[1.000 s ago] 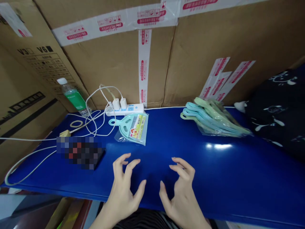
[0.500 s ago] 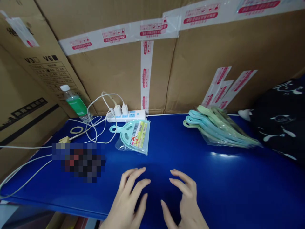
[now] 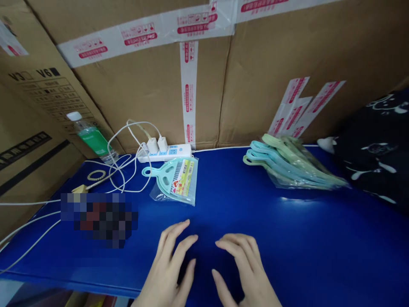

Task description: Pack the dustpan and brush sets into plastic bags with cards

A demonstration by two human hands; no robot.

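My left hand (image 3: pixel 174 260) is over the front of the blue table, fingers apart and curved, with nothing in it. Facing it, my right hand (image 3: pixel 244 266) is also empty, its thumb apart from its bent fingers. Beyond my left hand lies a mint-green dustpan (image 3: pixel 163 177) in a clear bag, with a dark-bristled brush and a yellow label (image 3: pixel 184 177) inside. Farther back on the right is a pile of bagged dustpans (image 3: pixel 287 164) in pale green and light blue, their looped handles pointing left. Neither hand touches any of them.
A white power strip (image 3: pixel 179 151) with two plugged-in chargers stands against the cardboard wall (image 3: pixel 143 85). Loose white cables, a bottle with a green label (image 3: pixel 94 140) and a beaded ring (image 3: pixel 96 175) are at the left. A pixelated patch hides something there. Dark patterned fabric (image 3: pixel 377 157) lies at the right.
My right hand's fingers have curled and moved slightly left, closer to my left hand. The whole view has shifted a little; the bagged dustpans stay where they were on the table.
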